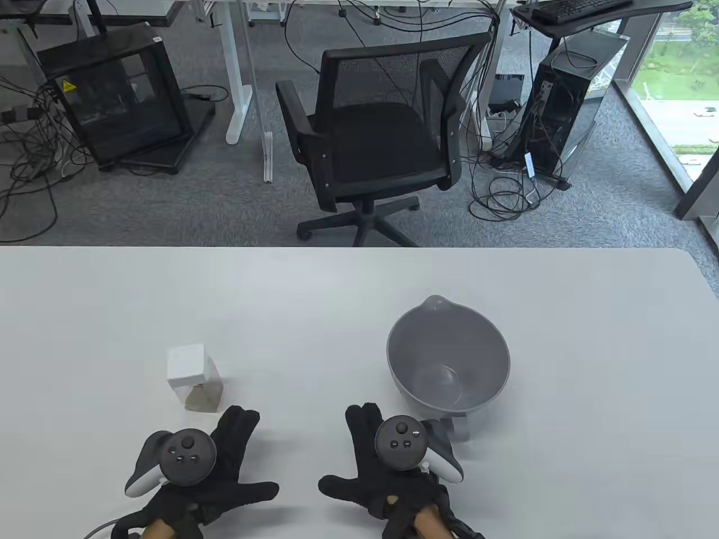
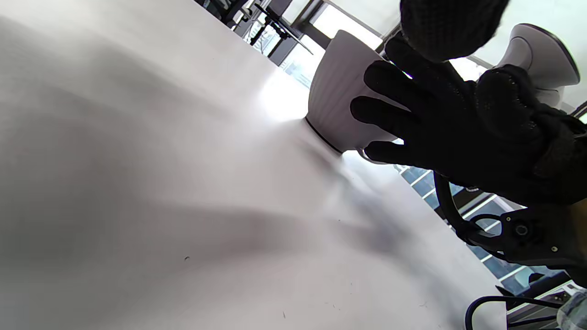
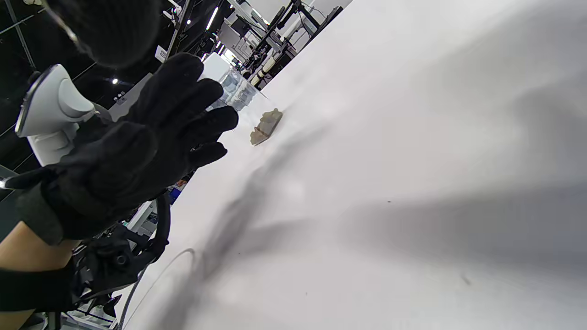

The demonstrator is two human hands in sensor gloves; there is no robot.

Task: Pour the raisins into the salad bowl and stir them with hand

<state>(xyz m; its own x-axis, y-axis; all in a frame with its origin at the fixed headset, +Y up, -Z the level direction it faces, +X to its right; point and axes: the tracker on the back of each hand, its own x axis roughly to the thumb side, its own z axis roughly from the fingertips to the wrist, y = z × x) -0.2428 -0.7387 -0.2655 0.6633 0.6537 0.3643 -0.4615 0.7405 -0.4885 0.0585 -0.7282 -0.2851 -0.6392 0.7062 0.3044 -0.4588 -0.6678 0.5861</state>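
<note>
Raisin container (image 1: pixel 194 377): a small clear tub with a white lid, standing on the desk (image 1: pixel 314 314) just beyond the left hand; pale brownish contents sit low inside, and whether they are the raisins cannot be confirmed at this size.
Handling, container: probably light and stiff, with smooth plastic walls that could slip in a knit glove; best taken round the clear body below the lid, thumb on one side and fingers opposite, so the lid is free to come off.
Salad bowl (image 1: pixel 447 359): grey, deep, with a pour lip at the far rim and a handle at the near side, standing just beyond the right hand; it looks empty.
Handling, bowl: rigid and likely light enough to slide when stirred, so it may want steadying at the rim or handle.
Left hand (image 1: pixel 210 474): flat on the desk, fingers straight and spread, grip released, holding nothing, near the container but apart from it.
Right hand (image 1: pixel 382 471): likewise flat and spread, grip released, empty, close to the bowl's handle without touching it.
</note>
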